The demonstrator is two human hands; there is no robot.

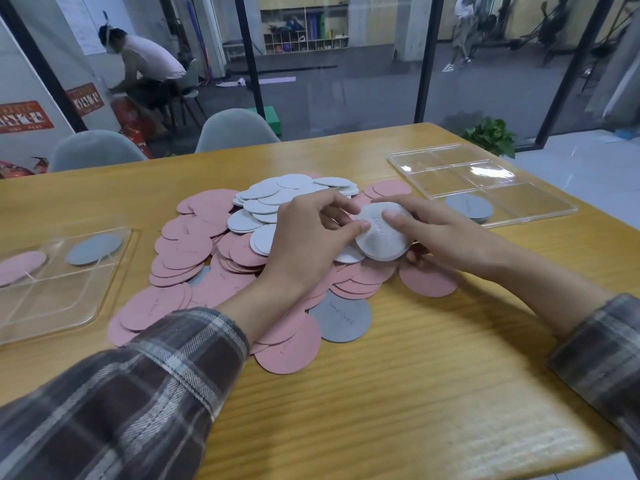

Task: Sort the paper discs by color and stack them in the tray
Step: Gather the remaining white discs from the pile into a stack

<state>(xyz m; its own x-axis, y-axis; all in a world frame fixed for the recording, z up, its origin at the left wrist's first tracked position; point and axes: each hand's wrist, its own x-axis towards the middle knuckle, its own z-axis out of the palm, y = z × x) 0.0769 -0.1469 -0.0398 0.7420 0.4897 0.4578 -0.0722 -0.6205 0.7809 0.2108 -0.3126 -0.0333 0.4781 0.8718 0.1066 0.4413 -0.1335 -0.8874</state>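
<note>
Above the pile [187, 244], white stack [382, 237]

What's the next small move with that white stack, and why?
Likely move the white stack across into an empty compartment of the right tray. The left hand and right hand both hold it above the pile, and that tray holds only grey discs in one near compartment.

2 clear trays: left tray [52, 308] & right tray [485, 174] of the disc pile [194, 251]. Pink discs [294, 351], white discs [263, 195]: too many to count. 1 grey disc [341, 320] at pile's near edge. 2 chairs [93, 150] [235, 129] behind it.
</note>
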